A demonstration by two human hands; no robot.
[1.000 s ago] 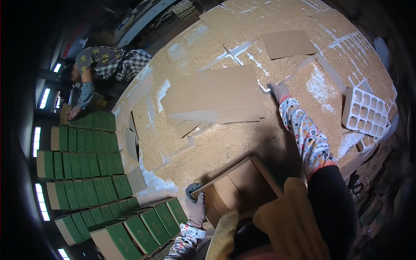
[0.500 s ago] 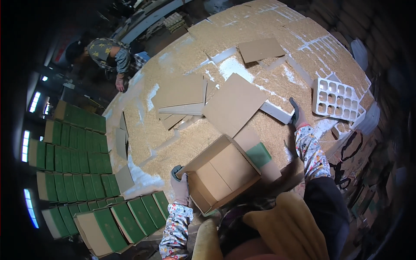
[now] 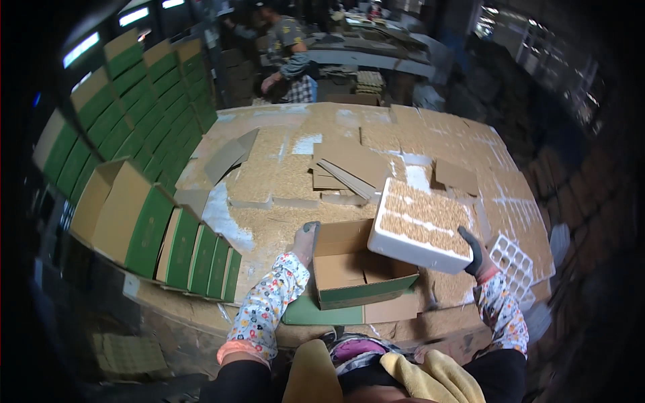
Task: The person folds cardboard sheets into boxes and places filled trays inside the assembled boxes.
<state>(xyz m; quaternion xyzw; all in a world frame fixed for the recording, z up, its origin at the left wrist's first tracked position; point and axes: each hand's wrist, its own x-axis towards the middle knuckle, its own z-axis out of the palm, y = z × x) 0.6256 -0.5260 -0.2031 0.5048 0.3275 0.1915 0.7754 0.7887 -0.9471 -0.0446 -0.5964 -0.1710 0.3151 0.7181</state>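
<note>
An uncovered cardboard box (image 3: 356,297), brown inside with a green band on its front, stands at the table's near side. My left hand (image 3: 307,242), in a dark-tipped glove, is closed on the box's left wall. In my right hand (image 3: 477,254), also gloved, a white foam tray (image 3: 423,250) is gripped at its right end. Tan husk-like filling covers most of the tray's top, with white strips showing through. Tilted, the tray hangs over the right part of the box; whether they touch I cannot tell. Under the box lies a flat green-and-brown cardboard piece (image 3: 322,314).
Green-and-brown boxes (image 3: 148,221) line the table's left edge, with tall stacks (image 3: 127,87) behind. Loose cardboard sheets (image 3: 349,161) lie mid-table on the husk-covered surface (image 3: 269,218). A white celled tray (image 3: 514,265) is at the right. Another person (image 3: 285,50) stands beyond the table.
My right hand has raised the foam tray from the husk bed and brought it over the box. The box sits more level, my left hand still on it. The view has tilted up.
</note>
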